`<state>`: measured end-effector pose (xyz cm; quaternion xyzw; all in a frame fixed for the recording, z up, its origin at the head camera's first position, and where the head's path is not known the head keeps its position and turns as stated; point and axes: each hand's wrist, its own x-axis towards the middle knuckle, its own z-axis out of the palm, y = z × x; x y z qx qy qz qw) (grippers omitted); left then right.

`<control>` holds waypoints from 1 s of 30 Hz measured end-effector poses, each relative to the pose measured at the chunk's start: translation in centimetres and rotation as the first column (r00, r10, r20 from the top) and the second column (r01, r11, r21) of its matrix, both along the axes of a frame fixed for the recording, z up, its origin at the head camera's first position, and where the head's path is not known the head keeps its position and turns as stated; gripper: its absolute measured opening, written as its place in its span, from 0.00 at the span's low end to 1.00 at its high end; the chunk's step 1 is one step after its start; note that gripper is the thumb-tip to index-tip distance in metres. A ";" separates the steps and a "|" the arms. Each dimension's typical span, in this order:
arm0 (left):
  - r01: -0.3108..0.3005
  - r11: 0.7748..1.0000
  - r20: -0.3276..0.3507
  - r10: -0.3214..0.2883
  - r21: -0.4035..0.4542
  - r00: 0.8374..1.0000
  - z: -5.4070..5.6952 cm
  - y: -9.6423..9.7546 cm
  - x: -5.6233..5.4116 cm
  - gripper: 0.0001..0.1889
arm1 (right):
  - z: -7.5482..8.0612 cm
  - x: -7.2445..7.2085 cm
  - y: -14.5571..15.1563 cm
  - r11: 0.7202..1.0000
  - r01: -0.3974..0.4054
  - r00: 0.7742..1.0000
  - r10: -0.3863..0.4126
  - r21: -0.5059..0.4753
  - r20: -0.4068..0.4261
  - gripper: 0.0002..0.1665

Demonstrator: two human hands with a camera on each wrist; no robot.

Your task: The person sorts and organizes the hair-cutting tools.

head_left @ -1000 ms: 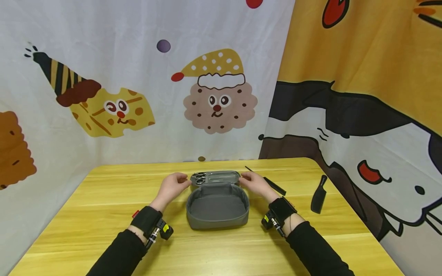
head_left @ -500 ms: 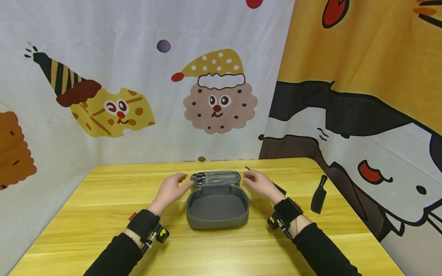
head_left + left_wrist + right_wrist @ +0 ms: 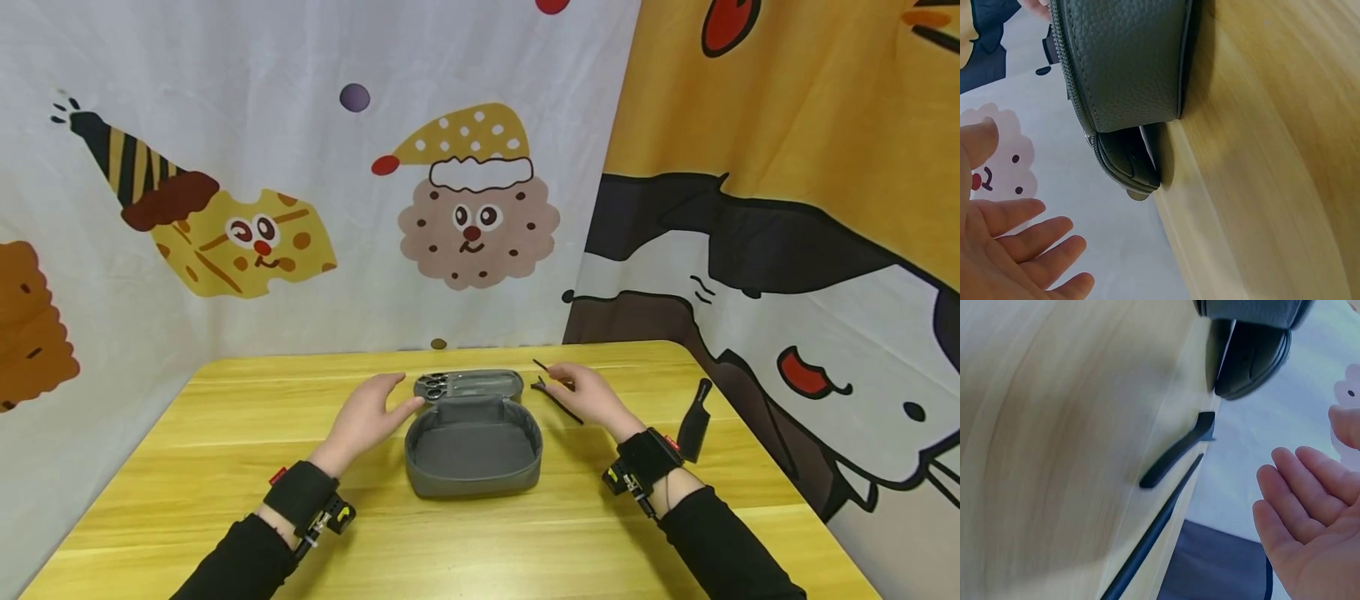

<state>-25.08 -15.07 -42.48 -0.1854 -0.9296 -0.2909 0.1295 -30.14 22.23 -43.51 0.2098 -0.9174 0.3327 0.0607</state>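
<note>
A grey zip case [image 3: 474, 490] stands unzipped on the table, its lid [image 3: 517, 385] folded back behind it. Metal scissors [image 3: 432, 387] and a clear pocket sit inside the lid. Just left of the lid is my left hand [image 3: 367, 417], holding nothing; its fingers are spread loosely in the left wrist view. My right hand [image 3: 591, 395], also holding nothing, hovers right of the lid, over a thin-tailed black comb [image 3: 1147, 540] that it mostly hides in the head view. Beside that comb lies a slim, curved black tool [image 3: 1172, 453], its kind unclear.
A black comb with a handle [image 3: 694, 423] lies farther right on the wooden table [image 3: 480, 550]. Behind the table's back edge hangs a printed curtain [image 3: 300, 317].
My right hand has moved right, away from the lid, uncovering the curved black tool. The left hand has shifted slightly toward me. The case has stayed in place.
</note>
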 end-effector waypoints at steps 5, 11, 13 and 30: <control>0.021 0.999 -0.048 -0.023 -0.043 0.999 0.0 -0.1 0.4 0.34 | 0.2 0.3 1.3 1.000 0.020 1.000 -0.020 0.019 -0.016 0.26; 0.038 0.996 -0.059 -0.043 -0.086 0.997 -0.2 -0.6 0.7 0.35 | 0.6 0.6 2.8 0.994 0.092 0.996 -0.091 0.054 -0.011 0.25; 0.042 0.994 -0.064 -0.048 -0.103 0.997 -0.2 -0.7 0.8 0.35 | 0.6 0.8 3.3 0.992 0.108 0.994 -0.108 0.064 -0.018 0.25; 0.061 0.966 -0.063 -0.079 -0.251 0.995 -1.4 -1.0 1.5 0.39 | -0.2 1.6 7.6 0.972 0.182 0.983 -0.175 0.149 -0.058 0.25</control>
